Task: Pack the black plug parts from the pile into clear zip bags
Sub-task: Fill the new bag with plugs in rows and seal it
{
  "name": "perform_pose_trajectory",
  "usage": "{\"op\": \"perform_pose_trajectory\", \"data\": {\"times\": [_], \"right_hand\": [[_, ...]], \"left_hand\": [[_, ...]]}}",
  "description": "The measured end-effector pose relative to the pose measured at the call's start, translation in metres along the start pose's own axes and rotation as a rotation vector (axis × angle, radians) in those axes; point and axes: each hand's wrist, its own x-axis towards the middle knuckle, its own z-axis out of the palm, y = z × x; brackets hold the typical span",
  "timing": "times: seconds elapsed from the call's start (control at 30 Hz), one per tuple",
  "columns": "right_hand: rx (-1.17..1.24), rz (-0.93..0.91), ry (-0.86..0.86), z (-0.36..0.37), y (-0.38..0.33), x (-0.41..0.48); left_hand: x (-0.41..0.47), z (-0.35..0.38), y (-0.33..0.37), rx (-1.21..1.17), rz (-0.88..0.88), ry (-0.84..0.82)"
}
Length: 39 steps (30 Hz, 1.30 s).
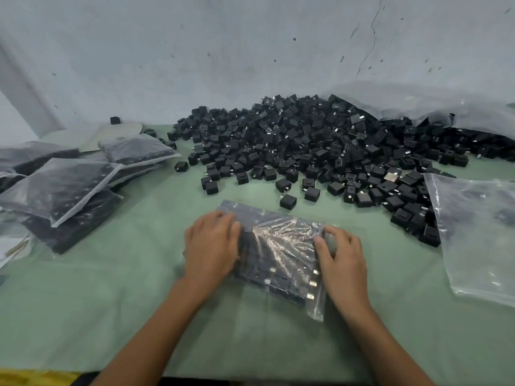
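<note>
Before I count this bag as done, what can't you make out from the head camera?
All head view.
Seal of the filled bag: glare and both hands hide whether it is zipped.
Part count inside: the left hand covers one side.
Right hand: pinching or just pressing the bag edge, unclear.
Pile: right end runs under a plastic sheet and off frame.
Packed bags: cut by the left edge.

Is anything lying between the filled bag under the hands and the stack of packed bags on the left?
Nothing visible: only bare green cloth lies between the filled bag and the stack of packed bags.
</note>
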Motion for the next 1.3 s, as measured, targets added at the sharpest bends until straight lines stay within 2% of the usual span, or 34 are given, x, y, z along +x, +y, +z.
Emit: {"op": "perform_pose_trajectory", "data": {"times": [0.07, 0.13, 0.23, 0.33, 0.47, 0.6, 0.67, 0.97, 1.13, 1.3], "right_hand": [[-0.022, 0.001, -0.001, 0.001, -0.001, 0.001], [-0.049, -0.009, -0.008, 0.003, -0.001, 0.000], [-0.063, -0.026, 0.002, 0.005, -0.001, -0.001], [-0.057, -0.028, 0.001, 0.005, 0.000, -0.002], [-0.024, -0.024, 0.007, 0.004, 0.002, -0.001], [-0.016, -0.011, 0.002, 0.003, 0.003, -0.001], [-0.027, -0.012, 0.001, 0.001, 0.003, 0.000], [-0.037, 0.044, -0.020, -0.003, 0.001, 0.003], [-0.033, 0.109, -0.042, -0.004, -0.006, 0.000], [-0.052, 0.139, -0.028, 0.000, -0.010, 0.000]], "left_hand": [[0.012, 0.001, -0.028, 0.105, -0.176, -0.141], [0.014, 0.004, -0.046, 0.102, -0.300, -0.239], [0.020, 0.006, -0.049, -0.022, -0.319, -0.205], [0.030, -0.002, -0.045, -0.099, -0.371, -0.272], [0.037, -0.016, -0.049, -0.566, -0.616, -0.400], [0.031, -0.030, -0.043, -0.747, -0.527, -0.602], [0.028, -0.036, -0.040, -0.827, -0.514, -0.624], [0.027, -0.073, -0.076, -1.056, -0.631, -0.317], [0.053, -0.112, -0.139, -1.165, -0.694, 0.023], [0.096, -0.136, -0.191, -1.459, -0.813, 0.436]]}}
